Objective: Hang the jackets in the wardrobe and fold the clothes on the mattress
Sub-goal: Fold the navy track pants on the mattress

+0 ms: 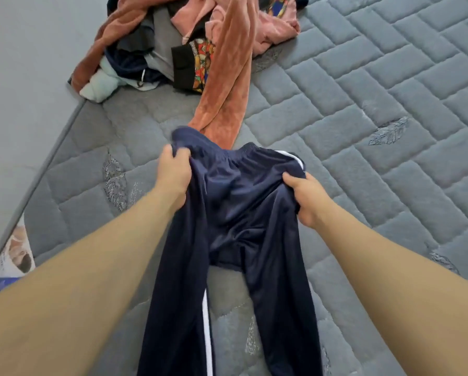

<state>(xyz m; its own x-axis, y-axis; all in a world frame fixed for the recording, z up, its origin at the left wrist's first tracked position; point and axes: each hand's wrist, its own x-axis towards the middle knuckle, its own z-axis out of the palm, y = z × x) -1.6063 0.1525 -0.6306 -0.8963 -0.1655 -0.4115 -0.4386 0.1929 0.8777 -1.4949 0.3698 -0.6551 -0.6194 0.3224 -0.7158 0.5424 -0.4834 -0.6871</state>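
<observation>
Navy track pants (pixel 235 213) with white side stripes hang over the grey quilted mattress (pixel 376 109), legs trailing toward me. My left hand (pixel 173 175) grips the left side of the elastic waistband. My right hand (pixel 303 196) grips the right side near the white stripe. Beyond the pants lies a pile of unfolded clothes (pixel 173 50) at the mattress's far left corner, with a long rust-orange velvet garment (pixel 227 77) stretching from the pile to just behind the waistband.
A grey wall (pixel 24 63) runs along the mattress's left edge. A printed label (pixel 15 253) sits on the mattress side at lower left. The pile holds pink, black, pale mint and patterned pieces. Bare quilted surface spreads to the right.
</observation>
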